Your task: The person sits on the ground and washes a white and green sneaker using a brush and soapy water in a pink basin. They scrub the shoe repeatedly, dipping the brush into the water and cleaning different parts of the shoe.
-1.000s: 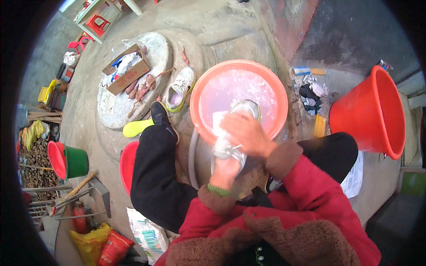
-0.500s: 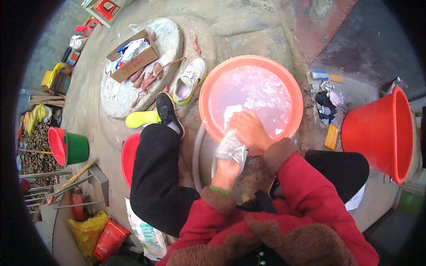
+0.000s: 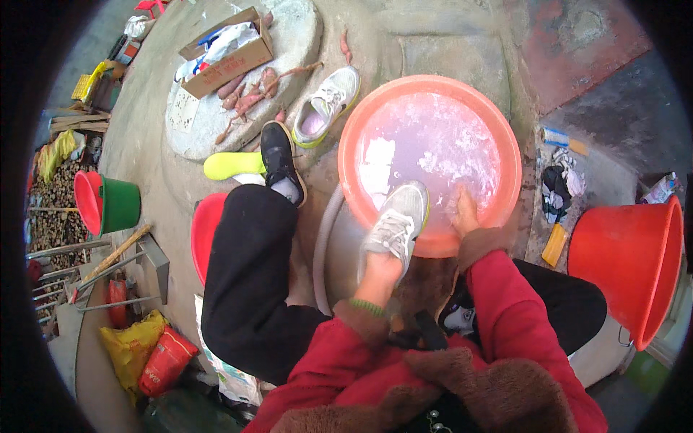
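Left hand (image 3: 381, 268) sits inside a grey-white sneaker (image 3: 395, 224), fingers hidden, so its spread cannot be told; the shoe rests toe-first on the near rim of an orange basin (image 3: 505, 130) of soapy water. Right hand (image 3: 464, 211) dips into the water at that rim, fingers together. Ground is rough concrete, outdoors. 1 second sneaker (image 3: 326, 105) leans by a round stone slab (image 3: 296, 29). 1 orange bucket (image 3: 626, 254) stands well right.

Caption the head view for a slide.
Left hand inside a grey lace-up sneaker over a round orange basin of soapy water, right hand dipped in.
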Demonstrator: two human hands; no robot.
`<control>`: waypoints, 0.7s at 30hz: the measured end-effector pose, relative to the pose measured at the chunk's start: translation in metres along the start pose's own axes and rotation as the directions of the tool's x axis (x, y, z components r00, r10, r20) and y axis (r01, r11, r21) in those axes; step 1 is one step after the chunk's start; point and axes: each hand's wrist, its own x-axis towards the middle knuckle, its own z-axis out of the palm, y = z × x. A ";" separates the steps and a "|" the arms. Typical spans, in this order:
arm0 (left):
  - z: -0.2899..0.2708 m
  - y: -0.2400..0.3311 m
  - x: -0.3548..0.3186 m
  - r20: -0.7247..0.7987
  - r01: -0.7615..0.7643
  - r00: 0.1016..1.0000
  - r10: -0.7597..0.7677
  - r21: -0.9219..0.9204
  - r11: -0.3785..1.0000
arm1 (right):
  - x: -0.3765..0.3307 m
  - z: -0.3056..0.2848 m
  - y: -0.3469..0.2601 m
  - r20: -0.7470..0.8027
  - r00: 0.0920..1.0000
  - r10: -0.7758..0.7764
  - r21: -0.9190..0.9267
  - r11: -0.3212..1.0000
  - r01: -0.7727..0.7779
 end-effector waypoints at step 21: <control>0.024 -0.002 -0.012 -0.273 0.182 0.943 -0.189 -0.050 0.982 | -0.113 0.045 0.037 0.964 0.112 -0.242 -0.184 -0.299 0.936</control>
